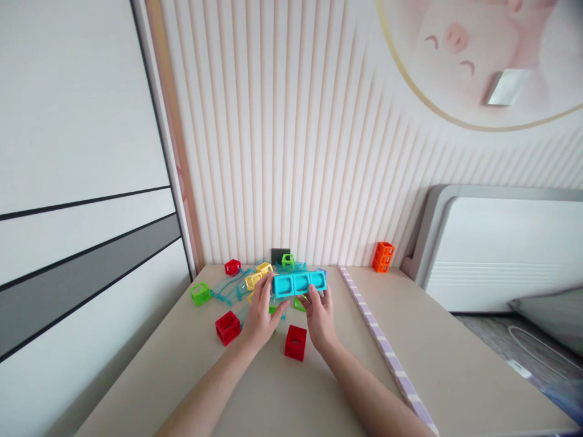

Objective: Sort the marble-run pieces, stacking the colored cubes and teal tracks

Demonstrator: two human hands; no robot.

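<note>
A row of three joined light-blue cube blocks [301, 283] is held up over the table, lying lengthwise from left to right. My left hand [262, 312] grips its left end, fingers behind and thumb lower down. At the other end, my right hand [320, 312] holds the row with its thumb on the front face. Below and between my wrists stands a red cube block [296, 343]. Another red block [228, 328] sits left of my left hand. Yellow blocks [254, 280] and clear blue track-like pieces [223, 296] lie behind my left hand, partly hidden.
A green block [200, 294] and a small red block [232, 267] are at the table's left. A stack of orange blocks [383, 257] stands at the back right. A purple-and-white striped strip [382, 343] runs along the table [455, 376]. The ribbed wall [291, 133] closes off the back.
</note>
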